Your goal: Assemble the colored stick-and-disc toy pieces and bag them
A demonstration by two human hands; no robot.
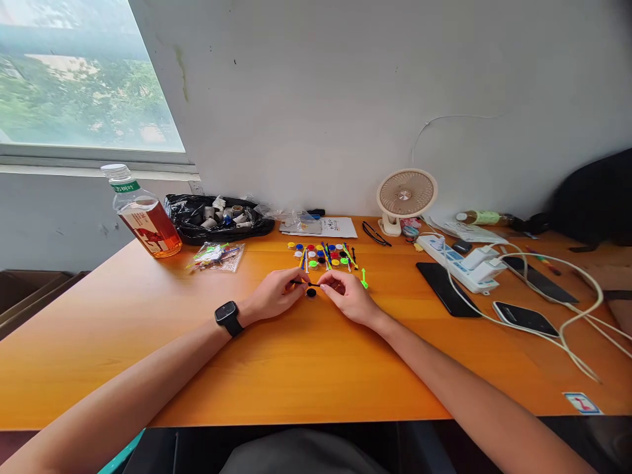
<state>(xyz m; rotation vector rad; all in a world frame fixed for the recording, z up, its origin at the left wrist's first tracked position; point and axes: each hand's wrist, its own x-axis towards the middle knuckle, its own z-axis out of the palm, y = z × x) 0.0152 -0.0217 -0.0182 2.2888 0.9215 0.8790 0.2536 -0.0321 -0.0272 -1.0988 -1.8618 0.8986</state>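
Note:
Between the fingertips of my left hand (pixel 279 293) and my right hand (pixel 348 296) is a thin black plastic stick (pixel 310 284), pinched at both ends. Just below it, a small round black cap (pixel 311 293) lies on the table. Behind my hands are several small round caps in red, blue, yellow, white and green, such as a red cap (pixel 311 248), with thin coloured plastic sticks (pixel 326 255) among them. A bright green arrow-shaped piece (pixel 364 279) lies beside my right hand. My left wrist wears a black watch (pixel 227 316).
On the wooden table (pixel 237 382), a tea bottle (pixel 148 220), a black bag of rolls (pixel 217 220) and a clear packet (pixel 217 257) stand left. A white fan (pixel 405 197), black glasses (pixel 376 234), a power strip (pixel 459 263), cables and phones (pixel 526 318) lie right.

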